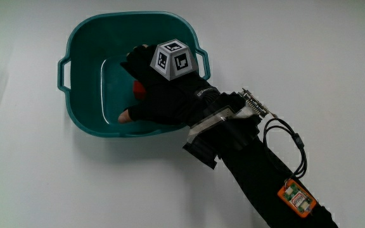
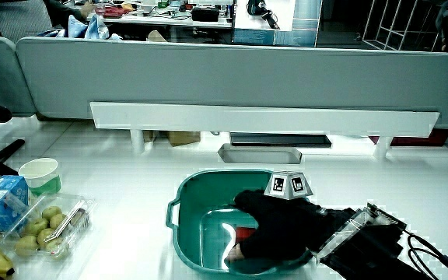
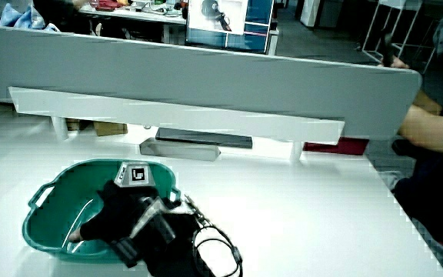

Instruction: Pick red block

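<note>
The gloved hand (image 1: 160, 95) reached into the teal plastic basin (image 1: 81, 38), fingers curled around the small red block (image 1: 140, 90) beneath it.

basin (image 1: 81, 38) set on the table (image 1: 30, 177) | hand (image 1: 160, 95) reached down inside basin | block (image 1: 140, 89) lodged under the hand, seemingly on basin floor | fruit tray (image 2: 49, 225), cup (image 2: 40, 174), carton (image 2: 5, 200) grouped beside basin

The white desk (image 1: 309, 57) around the teal plastic basin with handles (image 1: 81, 38) lies open. Inside the basin, its raised walls enclose the hand (image 1: 160, 95). A clear plastic fruit box (image 2: 53, 225) stands well apart.
</note>
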{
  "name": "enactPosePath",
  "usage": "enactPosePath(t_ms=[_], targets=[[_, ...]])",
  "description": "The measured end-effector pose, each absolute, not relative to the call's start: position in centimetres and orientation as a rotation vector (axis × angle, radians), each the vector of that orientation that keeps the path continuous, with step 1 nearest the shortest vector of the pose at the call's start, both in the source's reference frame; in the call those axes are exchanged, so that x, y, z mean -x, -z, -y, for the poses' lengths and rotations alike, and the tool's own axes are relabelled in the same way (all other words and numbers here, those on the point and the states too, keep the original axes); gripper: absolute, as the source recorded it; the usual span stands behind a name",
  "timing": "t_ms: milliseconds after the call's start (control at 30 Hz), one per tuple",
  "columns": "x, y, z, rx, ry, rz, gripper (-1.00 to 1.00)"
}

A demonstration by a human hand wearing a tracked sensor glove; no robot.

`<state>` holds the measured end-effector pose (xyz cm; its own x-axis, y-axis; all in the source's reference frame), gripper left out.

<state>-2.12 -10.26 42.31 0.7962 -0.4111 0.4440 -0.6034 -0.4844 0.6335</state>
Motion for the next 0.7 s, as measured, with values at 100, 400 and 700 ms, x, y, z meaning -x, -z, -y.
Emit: enactPosePath(t_ms=[100, 400, 700], targets=[[1.9, -42.7, 10.4, -2.154, -0.269, 0.730, 0.00], [2.2, -44.0, 10.7, -2.152, -0.114, 0.681, 0.00], [2.7, -44.2, 10.5, -2.175, 0.025, 0.657, 0.00]])
